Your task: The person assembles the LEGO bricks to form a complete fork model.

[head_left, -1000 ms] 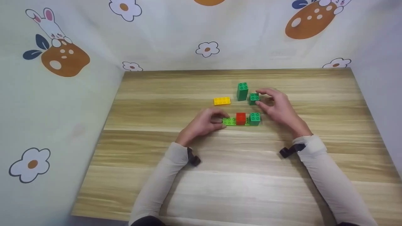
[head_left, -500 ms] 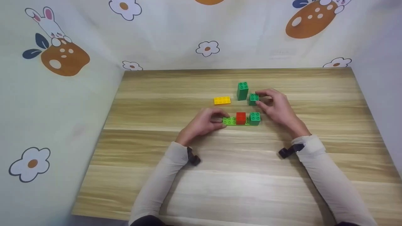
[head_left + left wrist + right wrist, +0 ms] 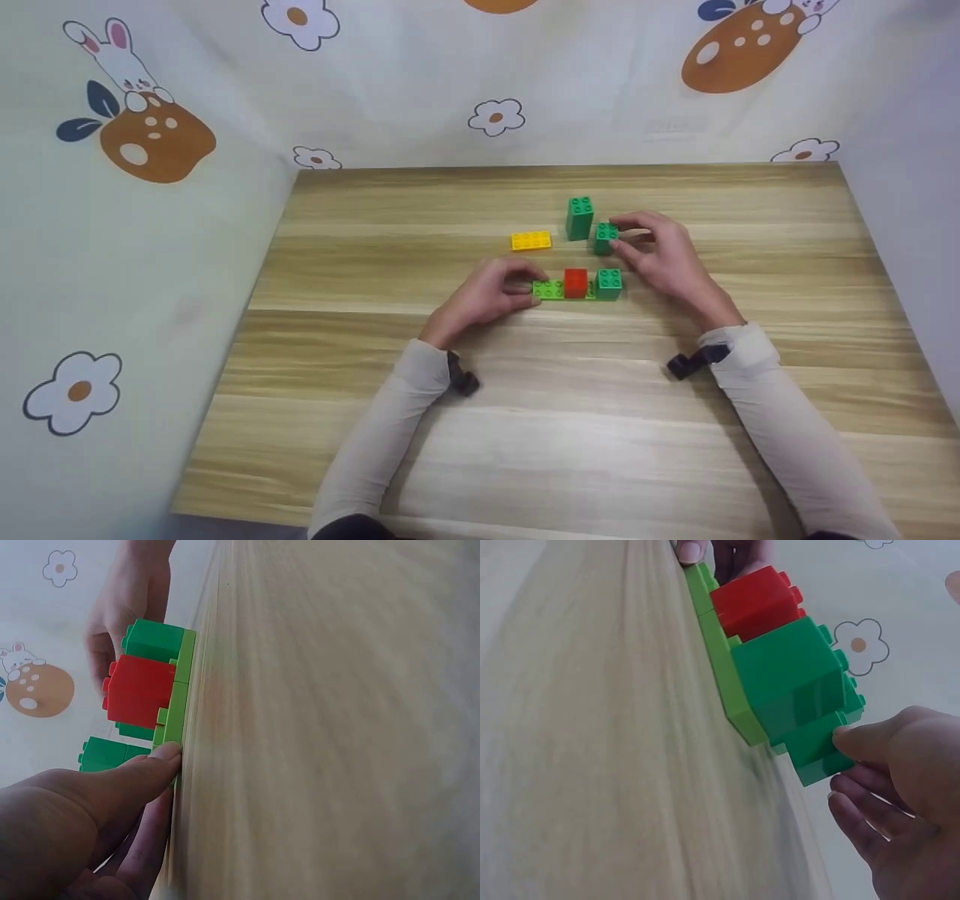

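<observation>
At the far left, a pale wall cloth is showing printed rabbits, fruit and flowers. Beside it the wood-grained bench is carrying all the bricks. A pale left sleeve is reaching in from the near edge, with a black wrist camera sitting at its cuff.

The left hand is pinching the left end of a light green base, its grip grasping between thumb and fingers. The base is lying flat on the bench, a seam showing on its long side. Beyond it, a yellow brick is lying studs up, well apart from the others.

On the base, a red brick is standing right of the middle; behind, a tall green tower is standing upright on the bench. A green block is sitting on the base's right end, a small gap separating it from the red one.

Behind that block, the right hand is holding a short green brick, its grip pinching the brick from the right; whether its underside is touching the bench is unclear.
</observation>
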`<state>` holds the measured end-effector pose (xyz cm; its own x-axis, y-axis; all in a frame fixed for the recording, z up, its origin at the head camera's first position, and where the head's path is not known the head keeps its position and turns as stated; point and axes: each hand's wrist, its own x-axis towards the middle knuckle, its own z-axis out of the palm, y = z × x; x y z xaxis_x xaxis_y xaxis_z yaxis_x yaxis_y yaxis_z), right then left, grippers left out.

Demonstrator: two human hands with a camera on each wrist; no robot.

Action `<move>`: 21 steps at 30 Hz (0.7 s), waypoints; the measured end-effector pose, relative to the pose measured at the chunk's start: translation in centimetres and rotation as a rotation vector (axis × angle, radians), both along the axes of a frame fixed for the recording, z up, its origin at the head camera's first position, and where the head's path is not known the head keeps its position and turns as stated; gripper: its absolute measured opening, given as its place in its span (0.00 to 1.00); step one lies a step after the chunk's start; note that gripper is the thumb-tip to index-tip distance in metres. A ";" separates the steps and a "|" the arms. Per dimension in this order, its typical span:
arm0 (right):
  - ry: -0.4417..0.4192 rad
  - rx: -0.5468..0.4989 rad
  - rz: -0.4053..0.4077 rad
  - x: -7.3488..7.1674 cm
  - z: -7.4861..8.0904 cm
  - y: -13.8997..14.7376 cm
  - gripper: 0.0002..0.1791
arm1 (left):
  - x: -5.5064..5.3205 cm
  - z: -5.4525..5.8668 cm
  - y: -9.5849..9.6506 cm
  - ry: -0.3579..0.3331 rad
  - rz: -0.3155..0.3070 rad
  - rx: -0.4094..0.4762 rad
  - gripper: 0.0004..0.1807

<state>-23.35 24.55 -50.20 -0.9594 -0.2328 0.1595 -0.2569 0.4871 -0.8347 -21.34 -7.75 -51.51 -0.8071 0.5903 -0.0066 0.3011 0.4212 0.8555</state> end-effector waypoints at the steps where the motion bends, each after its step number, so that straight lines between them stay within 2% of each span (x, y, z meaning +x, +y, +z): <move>1: 0.000 -0.005 0.001 0.1 0.1 0.0 0.22 | 0.0 0.0 0.0 0.000 -0.002 0.003 0.20; 14: 0.050 -0.004 0.072 1.5 1.8 -1.6 0.18 | 0.0 0.0 -0.1 -0.019 -0.004 0.013 0.19; 21: 0.113 -0.005 0.119 2.3 2.1 -2.6 0.17 | -0.1 -0.1 -0.1 -0.015 -0.006 0.010 0.20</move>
<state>-21.09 21.90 -48.06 -0.9009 -0.3429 0.2660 -0.4049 0.4434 -0.7996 -21.42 -7.84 -51.56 -0.8037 0.5949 -0.0130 0.2901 0.4109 0.8643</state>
